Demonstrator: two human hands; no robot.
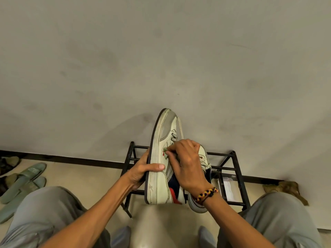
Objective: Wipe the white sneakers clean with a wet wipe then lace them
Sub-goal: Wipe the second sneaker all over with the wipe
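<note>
- Knees in grey trousers frame the bottom of the head view, spread apart so that I have room to work between them.
- My left hand grips the white sneaker by its sole, thumb laid across the sidewall and the other fingers curled behind the dark outsole; I hold it toe-up and turned on its side so the dirty flank faces me.
- My right hand comes over the top, fingertips pinched together on a small wet wipe, which is pressed against the side panel just below the lowest eyelets; I judge this to be the wiping stage, with lacing not yet finished.
- One lace runs loose up past the toe cap and only a few eyelets look threaded.
- Just beside my right wrist and its braided bracelet, the second sneaker sits mostly hidden behind my hand; whether it rests on the black metal shoe rack I cannot tell.
- Green slippers lie on the floor well apart to my left, by the wall.
</note>
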